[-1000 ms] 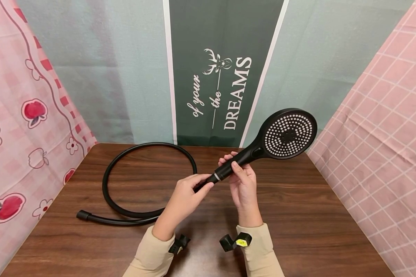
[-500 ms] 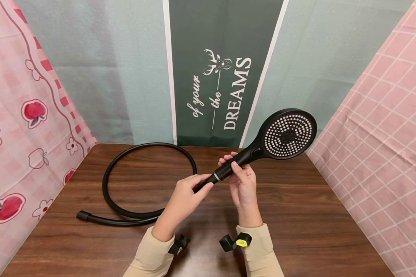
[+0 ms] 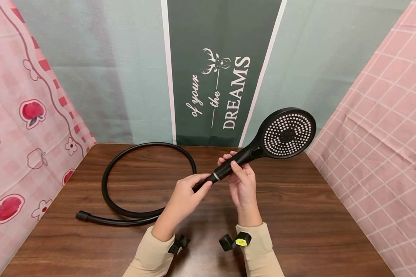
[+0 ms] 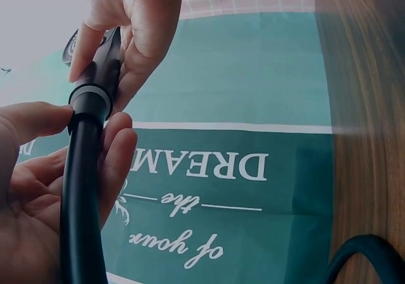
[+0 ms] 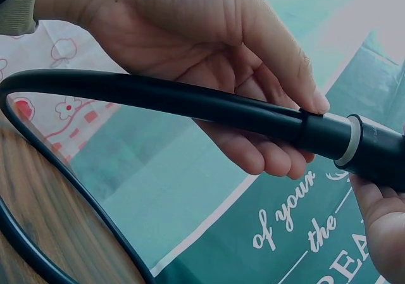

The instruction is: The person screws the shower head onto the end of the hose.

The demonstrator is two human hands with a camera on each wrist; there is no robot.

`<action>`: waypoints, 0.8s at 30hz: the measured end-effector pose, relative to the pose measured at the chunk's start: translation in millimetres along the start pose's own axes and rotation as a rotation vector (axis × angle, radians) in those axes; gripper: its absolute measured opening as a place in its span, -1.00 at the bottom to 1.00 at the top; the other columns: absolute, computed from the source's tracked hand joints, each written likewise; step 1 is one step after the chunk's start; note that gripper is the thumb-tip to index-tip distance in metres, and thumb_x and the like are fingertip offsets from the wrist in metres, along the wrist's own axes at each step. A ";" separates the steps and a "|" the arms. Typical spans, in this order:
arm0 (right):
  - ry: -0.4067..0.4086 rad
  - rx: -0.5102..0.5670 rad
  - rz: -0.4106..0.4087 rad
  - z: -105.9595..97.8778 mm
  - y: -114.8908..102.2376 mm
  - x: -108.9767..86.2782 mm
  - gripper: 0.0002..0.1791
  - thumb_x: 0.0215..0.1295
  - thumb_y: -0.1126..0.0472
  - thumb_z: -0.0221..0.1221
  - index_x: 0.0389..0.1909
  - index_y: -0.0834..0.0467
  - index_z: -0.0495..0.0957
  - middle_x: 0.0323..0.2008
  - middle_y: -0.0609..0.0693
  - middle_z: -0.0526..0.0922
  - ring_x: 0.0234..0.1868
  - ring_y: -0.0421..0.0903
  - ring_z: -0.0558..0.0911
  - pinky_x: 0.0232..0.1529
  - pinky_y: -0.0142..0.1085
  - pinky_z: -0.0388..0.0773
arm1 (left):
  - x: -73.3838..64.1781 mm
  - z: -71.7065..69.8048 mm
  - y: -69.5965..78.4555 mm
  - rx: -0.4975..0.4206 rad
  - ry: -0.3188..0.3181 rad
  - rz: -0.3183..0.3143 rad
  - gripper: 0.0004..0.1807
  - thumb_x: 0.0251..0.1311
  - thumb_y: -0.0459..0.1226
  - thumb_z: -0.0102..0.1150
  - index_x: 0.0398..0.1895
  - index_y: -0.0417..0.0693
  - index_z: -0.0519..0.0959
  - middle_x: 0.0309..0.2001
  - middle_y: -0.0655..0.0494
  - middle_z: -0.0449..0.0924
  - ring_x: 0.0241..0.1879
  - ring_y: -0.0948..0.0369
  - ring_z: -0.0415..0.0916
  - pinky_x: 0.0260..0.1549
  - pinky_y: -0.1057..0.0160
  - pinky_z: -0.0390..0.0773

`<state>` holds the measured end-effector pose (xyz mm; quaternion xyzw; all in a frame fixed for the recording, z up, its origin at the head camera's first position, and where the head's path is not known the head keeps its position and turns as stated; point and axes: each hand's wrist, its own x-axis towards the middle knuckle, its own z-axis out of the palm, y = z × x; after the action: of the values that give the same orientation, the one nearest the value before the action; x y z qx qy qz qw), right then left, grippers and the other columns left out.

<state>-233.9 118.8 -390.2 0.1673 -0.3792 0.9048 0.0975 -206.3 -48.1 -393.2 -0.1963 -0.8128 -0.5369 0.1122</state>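
Note:
A black handheld shower head (image 3: 287, 134) is raised over the table, its dotted spray face turned toward the head camera. My right hand (image 3: 243, 186) grips its handle, thumb in front and fingers behind. At the handle's lower end, my left hand (image 3: 185, 196) pinches the end fitting of a black shower hose (image 5: 221, 110) between thumb and fingers. Fitting and handle sit in line, with a pale ring (image 5: 352, 140) showing at the joint. In the left wrist view the hose (image 4: 82, 195) runs back across the left palm.
The rest of the hose loops over the brown wooden table (image 3: 298, 231), its free end fitting (image 3: 83, 215) lying at the left. Behind hangs a green cloth (image 3: 208, 23) with printed words. Pink cloths flank the table, a fruit-patterned one (image 3: 31, 161) and a checked one (image 3: 381, 127).
Both hands keep the same grip on the shower head and hose. The whole head view has shifted very slightly left.

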 end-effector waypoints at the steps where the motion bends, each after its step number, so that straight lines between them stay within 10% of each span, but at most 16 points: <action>1: 0.000 0.002 0.000 -0.2 0.1 0.1 -0.78 0.48 0.44 -0.02 0.01 0.24 0.52 -0.18 0.03 0.74 -0.10 -0.11 0.76 0.12 -0.23 0.60 | 0.2 0.1 -0.1 0.003 0.002 0.005 -0.80 0.30 -0.26 0.26 -0.05 -0.03 0.71 -0.39 0.16 0.61 -0.43 0.31 0.43 -0.41 0.37 0.46; 24: -0.034 0.046 -0.005 -4.6 0.9 1.1 -0.77 0.48 0.42 -0.02 0.06 0.27 0.49 -0.16 0.05 0.74 -0.08 -0.08 0.76 0.12 -0.21 0.60 | 0.9 1.3 0.7 0.004 0.022 0.000 -0.75 0.26 -0.27 0.30 -0.01 -0.06 0.71 -0.24 0.09 0.72 -0.36 0.28 0.50 -0.36 0.37 0.52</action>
<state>-236.2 121.5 -393.4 0.1858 -0.3595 0.9101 0.0893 -206.7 -46.5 -392.8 -0.1905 -0.8125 -0.5375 0.1214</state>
